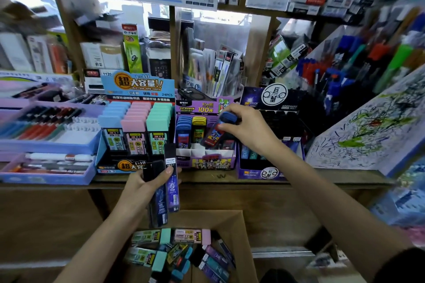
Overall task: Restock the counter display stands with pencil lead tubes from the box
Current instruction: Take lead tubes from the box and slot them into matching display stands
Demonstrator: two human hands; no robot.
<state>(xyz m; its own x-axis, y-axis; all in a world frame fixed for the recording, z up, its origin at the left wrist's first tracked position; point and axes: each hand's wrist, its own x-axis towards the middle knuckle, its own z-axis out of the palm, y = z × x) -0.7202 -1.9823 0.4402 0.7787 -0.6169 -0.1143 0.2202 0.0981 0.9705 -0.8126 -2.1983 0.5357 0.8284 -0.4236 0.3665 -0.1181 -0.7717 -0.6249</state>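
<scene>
Risk 1: the blue-capped lead tube [217, 130] hangs tilted over the Ultraman display stand [213, 164], cap up, base towards a front slot. Pushed down at that slant, it would likely snag a cardboard divider or jostle the neighbouring tubes.

Risk 2: the left grip [142, 187] carries 2 dark tubes [172, 181] side by side, 1 riding higher. A slack thumb could drop that one into the cardboard box [239, 232] below.

Pose: the right grip [248, 126] reaches forward over the table [253, 178], palm down, fingers pinching the tube near its cap. The left grip sits at the table edge, fingers wrapped round both tubes, thumb on their front.
</scene>
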